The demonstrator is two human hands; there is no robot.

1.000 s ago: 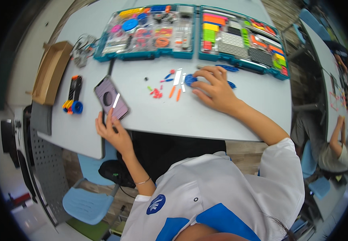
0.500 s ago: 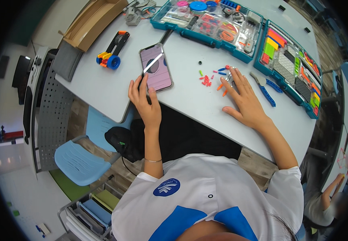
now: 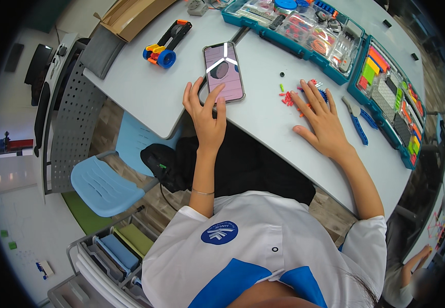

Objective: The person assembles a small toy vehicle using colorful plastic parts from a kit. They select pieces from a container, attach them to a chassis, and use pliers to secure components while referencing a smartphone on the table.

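Observation:
My left hand (image 3: 207, 120) is at the near edge of the table, fingers apart. Its index fingertip is at the lower part of the screen of a phone (image 3: 231, 82), which lies face up and shows a dark rounded shape on pink. Palm down on the table, my right hand (image 3: 324, 126) has its fingers spread over small plastic parts, some hidden beneath them. Beside its fingertips lie red pegs (image 3: 287, 99), a green peg (image 3: 282, 88) and a small black ring (image 3: 282, 74). Pliers with blue handles (image 3: 358, 123) rest to its right.
A teal case (image 3: 304, 57) of sorted parts stands at the back, with a second teal tray (image 3: 364, 98) of coloured blocks at its right. A small wheeled model (image 3: 166, 49) and a cardboard box (image 3: 130, 20) are at the left. A blue chair (image 3: 104, 185) stands left of me.
The view has shifted, so the table appears further right and higher. My left index finger has moved onto the phone screen, where the picture has turned. My right hand still lies over the parts.

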